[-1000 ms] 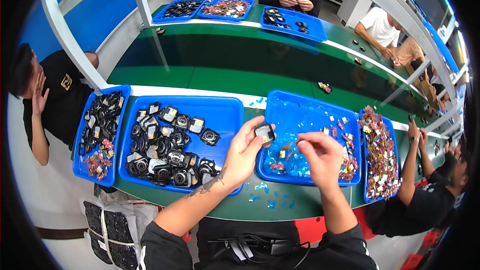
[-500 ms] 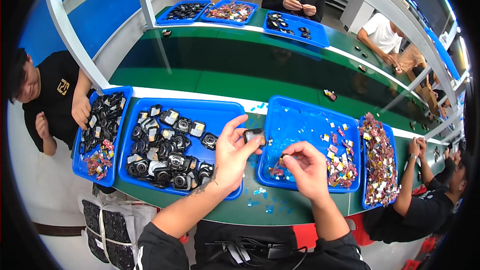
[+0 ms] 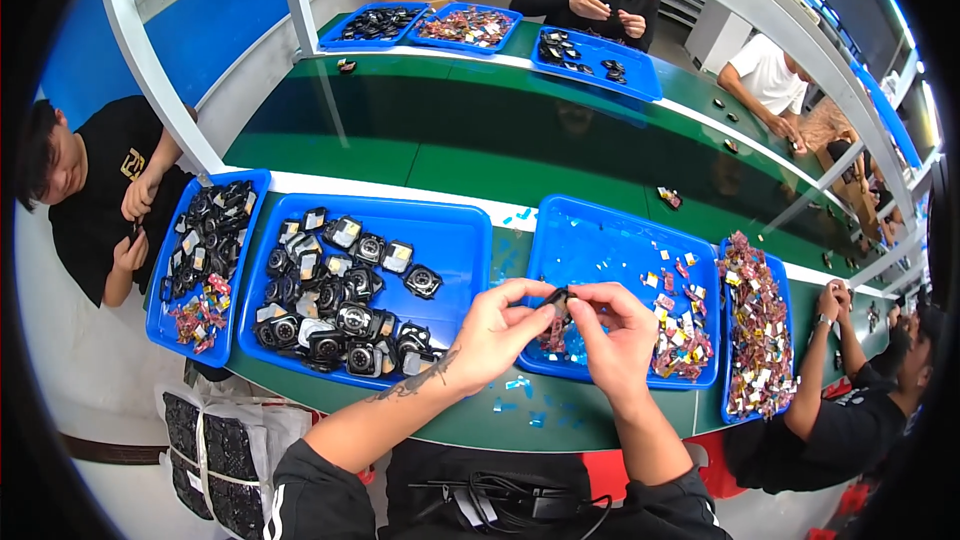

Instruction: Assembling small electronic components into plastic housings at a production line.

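Note:
A small dark watch case [image 3: 559, 297] is held over the left part of a blue tray [image 3: 590, 230]. My left hand [image 3: 500, 335] closes on it between thumb and fingers. My right hand [image 3: 617, 345] is closed at the case's right edge, fingertips pinched against it; any smaller part between them is hidden. Below the hands the tray holds blue film scraps, and small reddish and yellow parts [image 3: 683, 345] lie toward its right side. Left of my hands, another blue tray [image 3: 460, 250] holds several black watch cases [image 3: 358, 320], some with round backs showing.
Blue film bits [image 3: 518, 383] lie on the green bench. A narrow tray heaped with reddish parts [image 3: 760, 340] stands at right; a mixed tray [image 3: 205, 260] stands at far left. Beyond runs a green belt [image 3: 470, 140]. Co-workers sit left, right and across. A white frame [image 3: 150, 70] rises at left.
My left hand has moved right and turned the watch case, bringing it to my right hand. My right fingertips now meet it. The co-worker at left has drawn a hand back from the tray.

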The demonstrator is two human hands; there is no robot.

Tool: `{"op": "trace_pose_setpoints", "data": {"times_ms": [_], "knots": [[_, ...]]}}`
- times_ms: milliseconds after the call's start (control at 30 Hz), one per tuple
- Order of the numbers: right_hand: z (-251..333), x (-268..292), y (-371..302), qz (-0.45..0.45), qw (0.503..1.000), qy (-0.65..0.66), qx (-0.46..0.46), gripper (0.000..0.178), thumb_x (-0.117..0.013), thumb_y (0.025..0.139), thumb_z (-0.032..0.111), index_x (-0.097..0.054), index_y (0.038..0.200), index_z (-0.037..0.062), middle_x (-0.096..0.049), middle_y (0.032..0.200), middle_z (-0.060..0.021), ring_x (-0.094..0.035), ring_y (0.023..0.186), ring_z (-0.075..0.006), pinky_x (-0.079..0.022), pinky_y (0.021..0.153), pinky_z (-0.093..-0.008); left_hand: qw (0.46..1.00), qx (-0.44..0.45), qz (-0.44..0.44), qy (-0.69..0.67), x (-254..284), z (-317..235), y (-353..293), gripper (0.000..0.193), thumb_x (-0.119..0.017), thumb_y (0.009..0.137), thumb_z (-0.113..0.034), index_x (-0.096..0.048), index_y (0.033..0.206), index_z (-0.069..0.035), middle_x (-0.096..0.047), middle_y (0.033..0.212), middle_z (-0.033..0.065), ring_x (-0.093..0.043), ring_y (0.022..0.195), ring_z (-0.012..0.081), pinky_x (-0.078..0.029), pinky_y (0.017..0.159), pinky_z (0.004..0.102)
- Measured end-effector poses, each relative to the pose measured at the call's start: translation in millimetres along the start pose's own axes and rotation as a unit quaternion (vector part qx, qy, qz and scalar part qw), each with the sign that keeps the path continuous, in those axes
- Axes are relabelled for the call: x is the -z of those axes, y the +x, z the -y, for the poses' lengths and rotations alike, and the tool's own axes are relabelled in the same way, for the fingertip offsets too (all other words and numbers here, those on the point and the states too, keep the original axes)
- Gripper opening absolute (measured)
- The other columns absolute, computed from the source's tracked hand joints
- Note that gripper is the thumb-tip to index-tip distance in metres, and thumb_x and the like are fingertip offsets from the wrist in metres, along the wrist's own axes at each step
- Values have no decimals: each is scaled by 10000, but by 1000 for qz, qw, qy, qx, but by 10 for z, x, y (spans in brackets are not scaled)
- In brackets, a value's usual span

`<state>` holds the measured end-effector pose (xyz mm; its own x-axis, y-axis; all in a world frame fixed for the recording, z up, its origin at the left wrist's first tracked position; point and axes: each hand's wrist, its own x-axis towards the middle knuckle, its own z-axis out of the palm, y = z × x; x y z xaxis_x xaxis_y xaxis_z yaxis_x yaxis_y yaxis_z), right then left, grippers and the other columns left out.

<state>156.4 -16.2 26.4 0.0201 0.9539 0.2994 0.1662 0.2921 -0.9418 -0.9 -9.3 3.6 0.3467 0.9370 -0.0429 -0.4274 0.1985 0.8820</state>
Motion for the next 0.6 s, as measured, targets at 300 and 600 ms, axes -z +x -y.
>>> {"op": "trace_pose_setpoints", "data": {"times_ms": [300,600], "knots": [[64,-17,-82,18,999,13,-30,88,-705,813,-5,-659,887,-11,-666,817,-48,-596,700,-62,-463,587,-198,992,-53,-111,-10,41,19,55,162,-613,875,2,-573,1030,25,-674,994,108,-646,910,135,-524,803,260],[134,-23,-64,-21,982,-165,86,87,-719,776,-8,-668,844,9,-668,740,-77,-591,584,-119,-456,521,-247,999,-33,12,3,-96,-25,-51,346,-463,981,-57,-488,1312,41,-603,1195,103,-575,1084,127,-479,913,265]]}}
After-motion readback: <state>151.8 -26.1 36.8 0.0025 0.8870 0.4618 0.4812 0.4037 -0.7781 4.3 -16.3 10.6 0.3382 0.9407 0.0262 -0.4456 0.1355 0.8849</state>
